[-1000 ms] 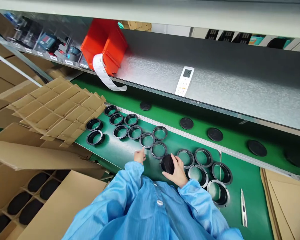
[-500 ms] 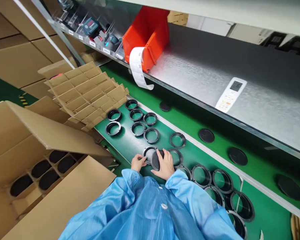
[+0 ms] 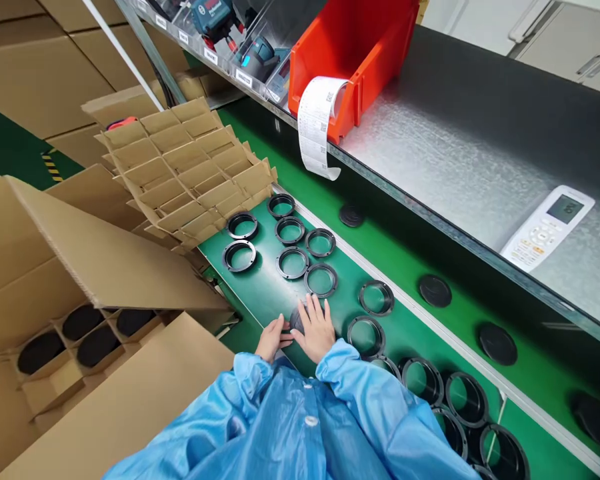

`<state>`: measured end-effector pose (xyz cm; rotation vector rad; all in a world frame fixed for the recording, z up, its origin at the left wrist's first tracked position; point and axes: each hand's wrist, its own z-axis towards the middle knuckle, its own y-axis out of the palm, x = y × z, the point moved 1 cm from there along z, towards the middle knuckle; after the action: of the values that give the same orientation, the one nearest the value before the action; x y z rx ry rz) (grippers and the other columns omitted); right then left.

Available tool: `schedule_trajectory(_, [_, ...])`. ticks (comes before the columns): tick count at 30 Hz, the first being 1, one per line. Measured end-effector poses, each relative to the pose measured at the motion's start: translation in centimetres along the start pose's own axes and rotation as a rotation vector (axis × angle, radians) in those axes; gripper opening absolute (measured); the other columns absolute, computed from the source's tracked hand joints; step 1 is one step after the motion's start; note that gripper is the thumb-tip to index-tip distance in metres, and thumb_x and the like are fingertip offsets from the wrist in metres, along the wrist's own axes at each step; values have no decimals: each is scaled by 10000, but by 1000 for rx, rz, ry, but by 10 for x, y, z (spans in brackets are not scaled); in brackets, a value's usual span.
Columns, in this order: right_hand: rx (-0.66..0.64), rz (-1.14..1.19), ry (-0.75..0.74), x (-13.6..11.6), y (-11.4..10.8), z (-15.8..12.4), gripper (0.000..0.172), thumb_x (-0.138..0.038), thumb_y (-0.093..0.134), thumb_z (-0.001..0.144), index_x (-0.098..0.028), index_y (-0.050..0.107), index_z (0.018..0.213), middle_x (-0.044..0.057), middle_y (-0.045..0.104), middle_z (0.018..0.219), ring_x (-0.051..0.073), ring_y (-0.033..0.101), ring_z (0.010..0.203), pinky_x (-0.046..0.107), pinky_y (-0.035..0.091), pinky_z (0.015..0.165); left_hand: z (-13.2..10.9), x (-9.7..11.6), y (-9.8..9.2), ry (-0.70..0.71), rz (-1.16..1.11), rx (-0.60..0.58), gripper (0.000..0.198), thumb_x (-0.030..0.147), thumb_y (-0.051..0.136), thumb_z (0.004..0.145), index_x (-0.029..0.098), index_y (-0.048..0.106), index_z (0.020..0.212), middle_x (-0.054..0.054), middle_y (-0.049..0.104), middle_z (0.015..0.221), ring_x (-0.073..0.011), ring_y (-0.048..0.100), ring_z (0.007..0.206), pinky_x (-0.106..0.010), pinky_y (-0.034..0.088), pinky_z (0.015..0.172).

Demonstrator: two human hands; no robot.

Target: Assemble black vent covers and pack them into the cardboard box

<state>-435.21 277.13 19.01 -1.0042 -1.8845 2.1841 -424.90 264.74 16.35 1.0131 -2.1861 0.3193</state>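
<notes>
A black round disc [image 3: 297,321] lies under my right hand, where the black ring was; the ring itself is mostly hidden. My right hand [image 3: 316,331] presses flat on the disc, fingers stretched out and covering much of it. At the disc's left edge, my left hand [image 3: 271,339] has its fingers bent around the rim and steadies the piece. Close by on the green bench are several black rings, among them one ring [image 3: 321,280] just above my right hand and another ring [image 3: 366,336] to its right.
An open carton [image 3: 105,387] with black round pieces in dividers stands at left. Cardboard dividers [image 3: 190,173] lean over the bench's far end. Loose black discs [image 3: 435,291] lie beyond the rail. A shelf above bears a red bin [image 3: 350,60] and a white remote [image 3: 547,228].
My right hand has set the disc down over the ring and flattened onto it; before, it held the disc tilted at the ring's edge. The camera view has shifted.
</notes>
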Motion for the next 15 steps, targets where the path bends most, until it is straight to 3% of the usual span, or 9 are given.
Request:
schedule_trajectory(5, [-75, 55, -35, -3, 8, 3, 711, -345, 576, 959, -145, 271, 1569, 161, 256, 1607, 301, 179, 1504, 578, 124, 1231, 7, 8, -1, -13, 66, -6, 840, 984, 492, 593, 170, 586, 775, -42, 612, 762, -175, 625, 656, -306, 550, 603])
schedule_trajectory(7, [-82, 135, -81, 5, 4, 14, 630, -284, 526, 972, -148, 317, 1551, 145, 269, 1606, 275, 193, 1502, 559, 115, 1239, 9, 12, 5, 15, 108, -41, 811, 971, 594, 494, 189, 540, 702, 4, 549, 639, -163, 566, 596, -287, 519, 549])
schedule_trajectory(9, [23, 300, -24, 26, -14, 42, 517, -206, 472, 965, -192, 454, 1481, 92, 356, 1577, 241, 240, 1489, 519, 101, 1251, 11, 18, 10, 62, 137, -93, 771, 866, 771, 369, 206, 481, 643, 50, 473, 552, -140, 495, 540, -260, 475, 506])
schedule_trajectory(11, [248, 525, 272, 66, -42, 87, 396, -180, 487, 934, -214, 627, 1303, 67, 521, 1460, 224, 362, 1428, 466, 163, 1248, 15, 25, 9, 108, 166, -145, 760, 783, 846, 322, 214, 442, 623, 74, 422, 518, -126, 454, 511, -250, 448, 491])
schedule_trajectory(12, [392, 655, 517, 93, -57, 113, 311, -188, 530, 913, -207, 684, 1182, 72, 599, 1363, 220, 446, 1364, 432, 239, 1227, 17, 29, 5, 120, 181, -159, 752, 779, 846, 340, 215, 439, 627, 76, 418, 522, -125, 451, 508, -253, 451, 497])
schedule_trajectory(13, [487, 701, 690, 121, -70, 139, 269, -220, 532, 924, -170, 677, 1144, 109, 629, 1291, 235, 512, 1295, 442, 331, 1180, 20, 33, -1, 125, 193, -158, 746, 790, 833, 364, 216, 442, 634, 74, 424, 536, -127, 456, 513, -261, 463, 508])
schedule_trajectory(15, [556, 769, 878, 175, -89, 191, 274, -301, 478, 986, -121, 647, 1104, 141, 677, 1102, 240, 642, 1074, 448, 517, 994, 28, 42, -18, 118, 196, -106, 747, 809, 815, 381, 214, 446, 640, 65, 439, 581, -131, 470, 540, -273, 489, 530])
